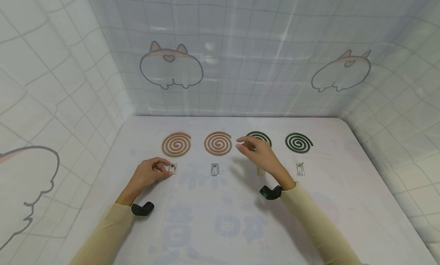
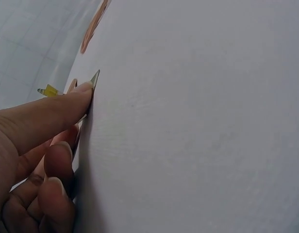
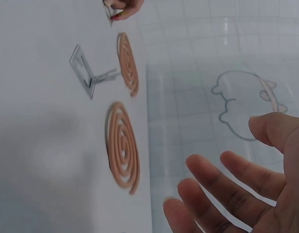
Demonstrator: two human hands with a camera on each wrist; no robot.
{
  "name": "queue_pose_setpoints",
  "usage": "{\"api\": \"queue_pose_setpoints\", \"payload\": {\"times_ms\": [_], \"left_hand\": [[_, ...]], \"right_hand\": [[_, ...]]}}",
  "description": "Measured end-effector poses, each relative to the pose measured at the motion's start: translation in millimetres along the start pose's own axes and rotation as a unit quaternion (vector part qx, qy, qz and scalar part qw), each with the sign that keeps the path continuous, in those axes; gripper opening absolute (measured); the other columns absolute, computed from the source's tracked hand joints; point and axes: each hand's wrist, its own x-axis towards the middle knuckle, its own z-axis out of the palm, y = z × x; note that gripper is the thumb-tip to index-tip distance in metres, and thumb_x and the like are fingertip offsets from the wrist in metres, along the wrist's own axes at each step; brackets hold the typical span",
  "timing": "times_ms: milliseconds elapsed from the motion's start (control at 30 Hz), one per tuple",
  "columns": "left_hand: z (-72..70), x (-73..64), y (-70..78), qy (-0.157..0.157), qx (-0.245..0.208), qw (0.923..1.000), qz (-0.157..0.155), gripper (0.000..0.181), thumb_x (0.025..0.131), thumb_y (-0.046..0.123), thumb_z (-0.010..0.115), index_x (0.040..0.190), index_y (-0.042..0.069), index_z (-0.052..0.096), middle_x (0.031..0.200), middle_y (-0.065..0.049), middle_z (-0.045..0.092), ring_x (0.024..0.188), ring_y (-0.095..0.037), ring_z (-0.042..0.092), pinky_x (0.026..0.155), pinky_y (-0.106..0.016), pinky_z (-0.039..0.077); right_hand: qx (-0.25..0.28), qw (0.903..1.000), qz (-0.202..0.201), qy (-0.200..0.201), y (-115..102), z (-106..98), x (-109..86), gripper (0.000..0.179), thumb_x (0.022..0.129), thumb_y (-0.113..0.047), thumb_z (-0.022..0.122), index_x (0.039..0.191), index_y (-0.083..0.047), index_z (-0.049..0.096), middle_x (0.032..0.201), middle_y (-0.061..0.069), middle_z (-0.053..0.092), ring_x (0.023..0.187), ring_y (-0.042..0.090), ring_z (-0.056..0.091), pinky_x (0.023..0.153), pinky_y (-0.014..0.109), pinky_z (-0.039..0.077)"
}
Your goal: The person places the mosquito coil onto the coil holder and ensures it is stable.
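Note:
My left hand grips a small metal mosquito coil stand at its left edge, low at the table. In the left wrist view the thumb lies on the stand's pointed corner, and a yellow piece shows behind. A brown mosquito coil lies just beyond it. With fingers loosely bent and nothing held, my right hand hovers above the table, partly covering a green coil and a stand. In the right wrist view, its fingers are spread apart near another brown coil.
Coils lie in a row: that second brown one left of centre, another green one at right. In front stand a metal stand and a rightmost stand with upright prongs. Patterned cloth walls enclose the white table.

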Motion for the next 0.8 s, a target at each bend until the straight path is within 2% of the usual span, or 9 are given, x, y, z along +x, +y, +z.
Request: {"api": "queue_pose_setpoints", "payload": {"times_ms": [133, 233, 400, 533, 667, 800], "left_hand": [[-1.8, 0.9, -0.9, -0.007, -0.02, 0.9997, -0.011, 0.045, 0.084, 0.034, 0.087, 0.12, 0.011, 0.07, 0.087, -0.004, 0.07, 0.067, -0.019, 0.055, 0.055, -0.029, 0.047], [-2.8, 1.1, -2.6, -0.01, -0.032, 0.9994, -0.011, 0.047, 0.084, 0.034, 0.088, 0.121, 0.011, 0.07, 0.088, -0.005, 0.07, 0.061, -0.019, 0.054, 0.05, -0.031, 0.048], [-4.0, 1.4, -6.5, -0.008, -0.038, 0.9992, -0.004, 0.048, 0.084, 0.035, 0.088, 0.121, 0.01, 0.069, 0.089, -0.006, 0.07, 0.061, -0.018, 0.056, 0.051, -0.031, 0.05], [-4.5, 1.0, -6.3, -0.011, -0.046, 0.9989, -0.006, 0.047, 0.084, 0.034, 0.088, 0.12, 0.01, 0.07, 0.089, -0.007, 0.07, 0.061, -0.019, 0.057, 0.051, -0.031, 0.051], [-4.2, 0.0, -2.8, -0.015, -0.053, 0.9984, -0.014, 0.043, 0.084, 0.031, 0.088, 0.118, 0.01, 0.072, 0.088, -0.007, 0.07, 0.059, -0.017, 0.058, 0.05, -0.031, 0.051], [-3.9, 0.3, -1.6, -0.018, -0.056, 0.998, -0.021, 0.039, 0.085, 0.028, 0.087, 0.117, 0.009, 0.074, 0.086, -0.006, 0.069, 0.058, -0.015, 0.056, 0.049, -0.03, 0.051]], "right_hand": [[0.021, 0.9997, -0.006, -0.014, -4, 6, 5.5, 0.034, 0.101, -0.037, 0.067, 0.128, -0.016, 0.07, 0.098, -0.002, 0.073, 0.083, 0.029, 0.068, 0.064, 0.039, 0.051], [0.031, 0.9992, -0.013, -0.022, -7, 11, 10.0, 0.033, 0.102, -0.037, 0.067, 0.129, -0.017, 0.07, 0.099, -0.002, 0.073, 0.085, 0.03, 0.069, 0.064, 0.039, 0.054], [0.049, 0.998, -0.022, -0.034, -12, 21, 17.6, 0.033, 0.102, -0.041, 0.065, 0.127, -0.021, 0.071, 0.103, 0.002, 0.073, 0.088, 0.027, 0.07, 0.065, 0.038, 0.056], [0.079, 0.9955, -0.021, -0.048, -14, 30, 22.9, 0.035, 0.101, -0.045, 0.065, 0.125, -0.021, 0.072, 0.098, 0.007, 0.074, 0.089, 0.036, 0.07, 0.066, 0.04, 0.057], [0.111, 0.9916, -0.011, -0.064, -17, 37, 27.0, 0.033, 0.101, -0.045, 0.065, 0.124, -0.023, 0.072, 0.092, 0.009, 0.072, 0.088, 0.042, 0.067, 0.07, 0.047, 0.058], [0.125, 0.9891, -0.009, -0.076, -22, 43, 30.9, 0.03, 0.101, -0.044, 0.065, 0.123, -0.025, 0.072, 0.098, 0.016, 0.072, 0.09, 0.043, 0.067, 0.072, 0.049, 0.058]]}}
